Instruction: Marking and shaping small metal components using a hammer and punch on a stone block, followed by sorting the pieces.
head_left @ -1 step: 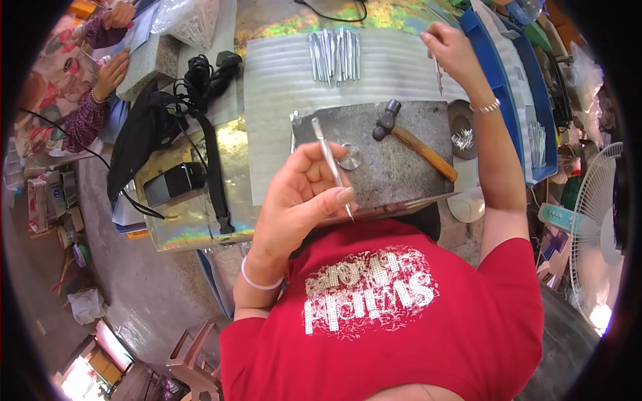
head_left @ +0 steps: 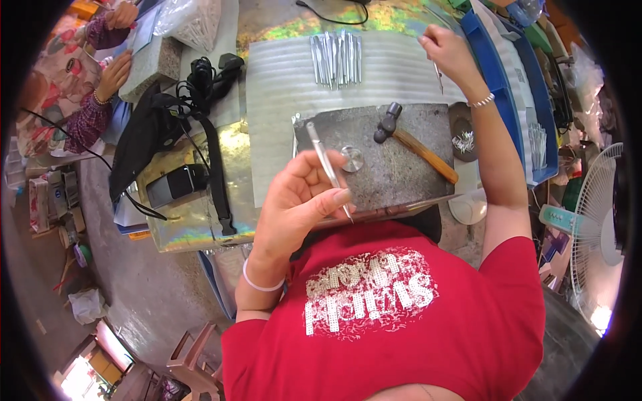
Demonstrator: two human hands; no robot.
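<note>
In my left hand [head_left: 301, 194], a slim silver metal rod [head_left: 324, 157] with a thin pointed lower end is pinched between thumb and fingers. My right hand [head_left: 451, 57] is farther off, at the right, closed round another thin silver rod [head_left: 438, 77] that points downward. Below and between the hands lies a dark grey stone block [head_left: 374, 180]. On it rest a hammer [head_left: 421, 154] with a wooden handle and a small round metal disc [head_left: 352, 159], close to my left fingers. Several silver rods [head_left: 336, 60] lie in a row on the pale foam sheet [head_left: 281, 87].
A round dish [head_left: 461, 113] of small silver pieces sits right of the block. Blue trays [head_left: 495, 73] line the right edge. At left are a black bag [head_left: 150, 127], a dark box-shaped device [head_left: 175, 186] and another person's hands [head_left: 114, 77]. A fan [head_left: 602, 227] stands at right.
The upper end of the rod in my left hand has tipped slightly left. My right hand keeps nearly the same place.
</note>
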